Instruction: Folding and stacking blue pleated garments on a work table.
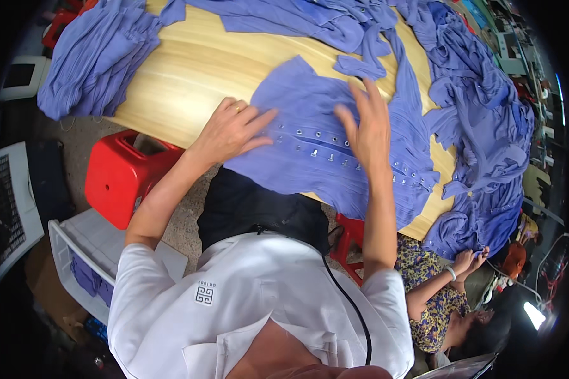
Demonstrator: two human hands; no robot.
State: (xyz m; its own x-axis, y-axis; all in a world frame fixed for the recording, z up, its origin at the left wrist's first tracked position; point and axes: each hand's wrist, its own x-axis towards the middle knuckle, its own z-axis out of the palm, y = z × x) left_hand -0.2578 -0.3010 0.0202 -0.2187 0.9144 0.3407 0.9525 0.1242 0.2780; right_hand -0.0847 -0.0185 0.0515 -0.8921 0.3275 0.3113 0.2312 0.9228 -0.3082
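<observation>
Well, a purple garment point(316, 117) underlies the right grip point(371, 129).

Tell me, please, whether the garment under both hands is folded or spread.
Spread: the garment lies mostly flat on the table, eyelets showing.

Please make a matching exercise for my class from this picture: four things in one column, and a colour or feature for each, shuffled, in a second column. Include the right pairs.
Column one
1. Left hand
2. Stool at the left
3. Plastic bin at the lower left
4. Garment in the middle of the view

Column two
A. White, with purple cloth inside
B. Has a row of metal eyelets
C. Wears a ring
D. Red

Right pairs
1-C, 2-D, 3-A, 4-B
</observation>
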